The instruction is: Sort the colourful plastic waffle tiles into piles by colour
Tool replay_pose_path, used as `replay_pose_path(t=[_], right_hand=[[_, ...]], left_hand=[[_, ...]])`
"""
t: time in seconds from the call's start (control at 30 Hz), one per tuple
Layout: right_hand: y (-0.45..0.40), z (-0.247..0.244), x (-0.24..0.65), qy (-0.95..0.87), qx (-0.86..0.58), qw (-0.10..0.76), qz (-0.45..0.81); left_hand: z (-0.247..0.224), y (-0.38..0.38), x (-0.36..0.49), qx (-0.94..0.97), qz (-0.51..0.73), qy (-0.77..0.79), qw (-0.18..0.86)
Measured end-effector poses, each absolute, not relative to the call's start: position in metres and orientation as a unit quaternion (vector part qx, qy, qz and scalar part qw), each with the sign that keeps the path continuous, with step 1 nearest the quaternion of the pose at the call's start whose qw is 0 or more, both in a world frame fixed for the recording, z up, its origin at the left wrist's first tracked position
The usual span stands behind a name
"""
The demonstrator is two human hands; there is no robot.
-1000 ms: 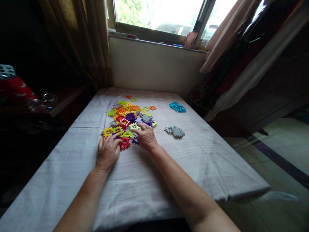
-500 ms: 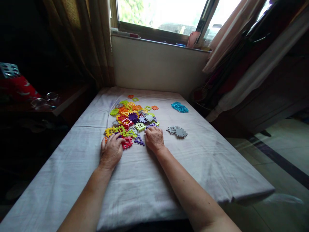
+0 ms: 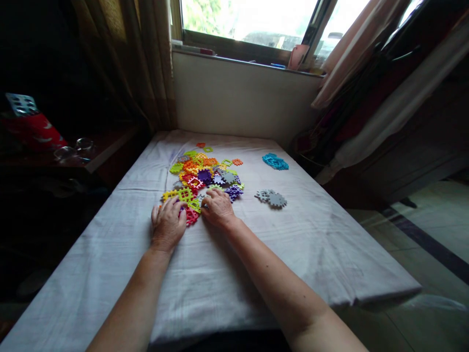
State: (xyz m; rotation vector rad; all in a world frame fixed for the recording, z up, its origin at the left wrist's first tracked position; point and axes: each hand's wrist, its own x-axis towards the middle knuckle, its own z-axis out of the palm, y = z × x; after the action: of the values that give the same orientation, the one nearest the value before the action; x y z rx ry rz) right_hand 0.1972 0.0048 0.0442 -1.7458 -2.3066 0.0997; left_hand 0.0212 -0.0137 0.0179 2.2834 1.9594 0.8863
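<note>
A loose pile of colourful interlocking plastic tiles [image 3: 195,183] with notched edges lies on the cloth-covered table. My left hand [image 3: 169,222] rests palm down on the near left edge of the pile, its fingers apart over yellow and red tiles. Beside it, a red tile [image 3: 191,215] shows. My right hand [image 3: 218,208] is at the pile's near right edge, with its fingers bent down and together; what lies under its fingertips is mostly hidden. Purple tiles [image 3: 233,193] sit just beyond its knuckles, and a yellow tile [image 3: 170,195] lies ahead of my left fingers.
Grey tiles [image 3: 271,198] form a small group right of the pile. Farther back is a heap of blue tiles [image 3: 275,162]. The table [image 3: 311,244] ends at a wall below a window. At left, a side table holds a red container [image 3: 34,131] and glasses [image 3: 75,150].
My right hand has slid left, off the purple tiles and over the spot where a purple triangular tile lay. My left hand has barely moved. The view has shifted slightly.
</note>
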Motion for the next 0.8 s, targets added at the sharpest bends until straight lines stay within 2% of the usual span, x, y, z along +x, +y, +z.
replay_pose_path(t=[0.53,0.8], right_hand=[[-0.005,0.038,0.200,-0.813,-0.564,0.145,-0.008],[-0.002,0.027,0.248,-0.684,-0.645,0.339,-0.033]], left_hand=[[0.017,-0.016,0.020,0.757,0.251,0.603,-0.009],[0.017,-0.017,0.020,0.756,0.254,0.604,0.001]])
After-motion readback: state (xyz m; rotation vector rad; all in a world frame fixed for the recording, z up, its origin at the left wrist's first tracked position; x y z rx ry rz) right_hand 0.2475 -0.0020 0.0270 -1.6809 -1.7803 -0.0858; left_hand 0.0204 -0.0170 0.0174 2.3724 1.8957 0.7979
